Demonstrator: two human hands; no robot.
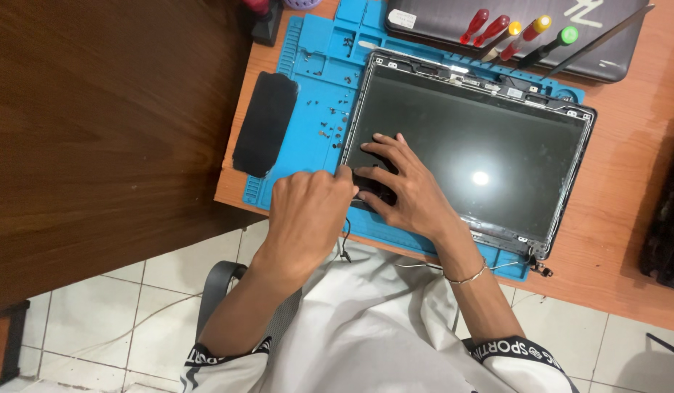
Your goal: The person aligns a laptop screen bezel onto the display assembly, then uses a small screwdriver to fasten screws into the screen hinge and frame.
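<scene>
while the right hand (406,191) lies spread flat on the laptop screen (468,145), the left hand (308,211), curled, pinches its near corner.

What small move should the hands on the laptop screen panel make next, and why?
Probably lift the panel's near-left corner a little. The left hand grips that corner of the screen panel while the right hand lies spread flat on the glass, steadying it. Loose screws lie on the blue mat, suggesting the fasteners are out.

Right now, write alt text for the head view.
Two bare hands work at the near left corner of a bezel-less laptop screen on a blue repair mat: right hand spread flat on the panel, left hand gripping its edge. Screwdrivers lie beyond.
</scene>
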